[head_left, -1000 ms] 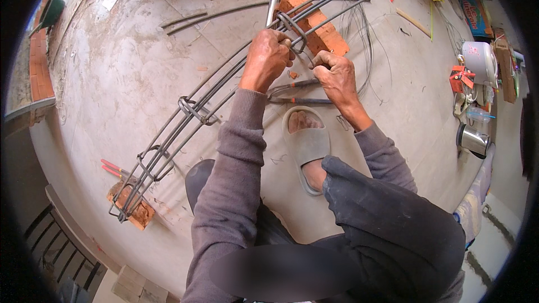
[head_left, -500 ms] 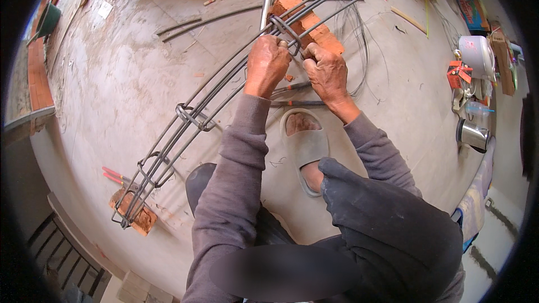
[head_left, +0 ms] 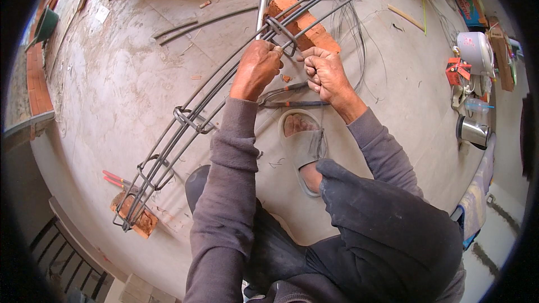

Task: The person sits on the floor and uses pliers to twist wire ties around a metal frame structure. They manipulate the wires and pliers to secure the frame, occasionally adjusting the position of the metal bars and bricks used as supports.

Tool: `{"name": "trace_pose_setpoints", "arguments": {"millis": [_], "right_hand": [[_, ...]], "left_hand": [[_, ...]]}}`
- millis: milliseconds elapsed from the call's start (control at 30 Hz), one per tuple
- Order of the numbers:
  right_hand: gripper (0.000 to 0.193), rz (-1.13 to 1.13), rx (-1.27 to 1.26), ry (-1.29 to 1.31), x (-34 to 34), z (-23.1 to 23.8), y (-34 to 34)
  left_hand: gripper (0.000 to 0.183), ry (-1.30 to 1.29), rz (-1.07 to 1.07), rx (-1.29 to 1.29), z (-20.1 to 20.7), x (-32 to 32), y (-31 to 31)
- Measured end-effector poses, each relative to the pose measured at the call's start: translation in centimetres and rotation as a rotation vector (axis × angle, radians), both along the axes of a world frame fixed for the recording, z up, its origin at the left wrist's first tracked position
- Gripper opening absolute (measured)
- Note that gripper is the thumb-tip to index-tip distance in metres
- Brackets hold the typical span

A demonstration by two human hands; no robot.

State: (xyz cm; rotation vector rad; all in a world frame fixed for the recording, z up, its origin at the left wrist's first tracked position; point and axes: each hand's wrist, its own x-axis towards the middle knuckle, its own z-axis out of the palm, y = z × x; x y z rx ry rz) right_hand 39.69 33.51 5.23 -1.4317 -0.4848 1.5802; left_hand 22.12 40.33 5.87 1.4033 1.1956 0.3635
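A long cage of dark steel rebars lies diagonally, bound by stirrups. My left hand is closed beside the bars, just below the far stirrup; thumb and forefinger press together at its tip. On the other side of that stirrup, my right hand pinches thumb to forefinger with the other fingers curled. Whatever either hand pinches is too fine to make out. The far end rests on an orange brick, the near end on another brick. Below my hands lie pincers with dark handles.
Loose thin wires spread right of the far brick. Red-handled pliers lie by the near brick. A shiny metal pole reaches the cage's far end. My sandalled foot is close below the pincers. A metal cup is at the right.
My left hand has shifted slightly down and left. My right hand has turned, showing its pinched thumb and forefinger. Thin dark strands now show across the sandal.
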Motion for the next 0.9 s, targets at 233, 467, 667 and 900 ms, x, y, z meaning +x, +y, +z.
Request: {"name": "trace_pose_setpoints", "arguments": {"millis": [233, 467, 667, 900], "right_hand": [[0.009, -0.054, -0.045, 0.264, -1.0, -0.7, 0.8], [0.006, -0.026, 0.015, 0.057, -1.2, -0.5, 0.8], [0.007, 0.044, 0.1, -0.313, -1.4, 0.3, -0.8], [0.009, 0.012, 0.069, -0.286, -0.9, 0.1, -1.0]], "left_hand": [[0.032, -0.166, 0.186, -0.059, 0.6, 0.9, -0.4], [0.019, -0.188, 0.322, 0.104, -0.9, 2.0, -0.7], [0.014, -0.134, 0.39, 0.233, -0.5, 2.7, -1.1], [0.011, 0.088, 0.419, 0.609, -0.8, 3.5, -1.4]]}}
